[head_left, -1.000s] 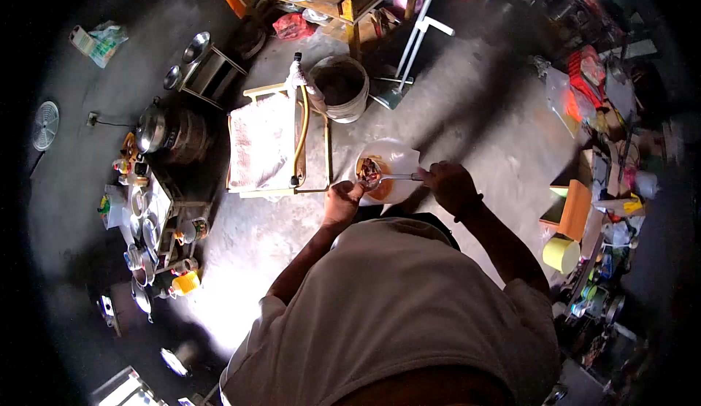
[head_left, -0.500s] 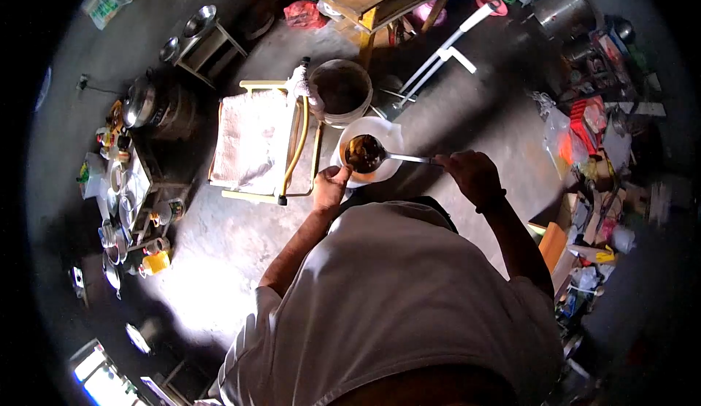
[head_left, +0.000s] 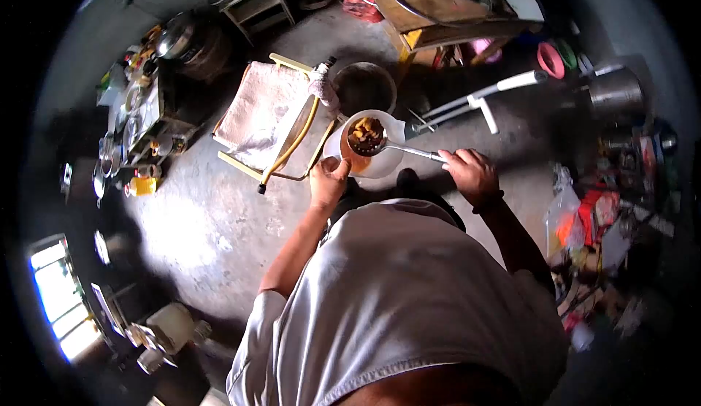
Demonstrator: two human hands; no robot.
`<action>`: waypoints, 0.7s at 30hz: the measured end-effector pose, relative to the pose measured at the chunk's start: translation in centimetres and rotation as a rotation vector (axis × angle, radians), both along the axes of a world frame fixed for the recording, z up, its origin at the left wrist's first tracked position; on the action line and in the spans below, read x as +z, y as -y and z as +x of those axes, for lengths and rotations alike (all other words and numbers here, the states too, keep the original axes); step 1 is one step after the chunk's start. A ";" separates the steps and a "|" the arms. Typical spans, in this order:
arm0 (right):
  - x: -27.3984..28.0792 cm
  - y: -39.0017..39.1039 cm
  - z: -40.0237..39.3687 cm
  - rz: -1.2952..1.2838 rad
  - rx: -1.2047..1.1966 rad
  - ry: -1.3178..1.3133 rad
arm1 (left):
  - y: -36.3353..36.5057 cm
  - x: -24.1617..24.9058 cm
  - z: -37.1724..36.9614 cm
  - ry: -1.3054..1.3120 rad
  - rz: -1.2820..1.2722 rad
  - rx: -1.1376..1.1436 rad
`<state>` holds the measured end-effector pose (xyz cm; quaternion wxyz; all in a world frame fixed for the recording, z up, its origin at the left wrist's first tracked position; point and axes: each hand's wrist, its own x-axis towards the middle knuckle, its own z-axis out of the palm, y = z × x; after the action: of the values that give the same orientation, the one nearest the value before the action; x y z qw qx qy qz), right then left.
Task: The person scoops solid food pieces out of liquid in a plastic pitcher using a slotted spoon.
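My right hand (head_left: 471, 176) is closed around the handle of a metal ladle (head_left: 413, 150). Its round head is filled with dark and yellowish-brown food pieces (head_left: 366, 130), and small light dots show near its lower edge. Beneath the ladle head is a white plastic bowl (head_left: 392, 159) with reddish-brown liquid (head_left: 355, 161) along its left side. My left hand (head_left: 328, 179) grips the bowl's near-left rim, thumb on top; its other fingers are partly hidden.
A folding chair with a pale cloth seat (head_left: 266, 110) stands left of the bowl. A bucket (head_left: 365, 88) is just behind it. A wooden table (head_left: 405, 15) stands farther back. White-ended metal poles (head_left: 482, 99) lie right of centre; clutter (head_left: 599, 220) lines the right.
The view has turned and shifted, so the surroundings sit differently. The food in the ladle shows more clearly. My left hand has moved from beside the ladle head to the bowl's rim.
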<state>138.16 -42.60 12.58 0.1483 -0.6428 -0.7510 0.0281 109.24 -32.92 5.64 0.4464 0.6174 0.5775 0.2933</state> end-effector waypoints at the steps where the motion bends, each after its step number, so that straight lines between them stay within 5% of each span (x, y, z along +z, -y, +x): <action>1: 0.0 -0.4 1.0 0.018 0.043 -0.006 | 0.4 0.0 0.8 -0.051 0.001 0.040; 7: 0.5 -3.5 6.6 0.065 0.335 -0.090 | 3.7 0.4 5.2 -0.134 -0.068 0.258; 19: 0.2 -4.6 7.2 0.075 0.427 -0.164 | 6.2 0.7 6.6 -0.096 -0.106 0.436; 21: -0.3 -4.5 6.5 0.054 0.300 -0.106 | 6.1 0.6 6.1 -0.094 -0.120 0.438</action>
<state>144.66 -38.11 12.33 0.1991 -0.5170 -0.8301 0.0638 115.31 -39.02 6.22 0.3804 0.4629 0.7342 0.3192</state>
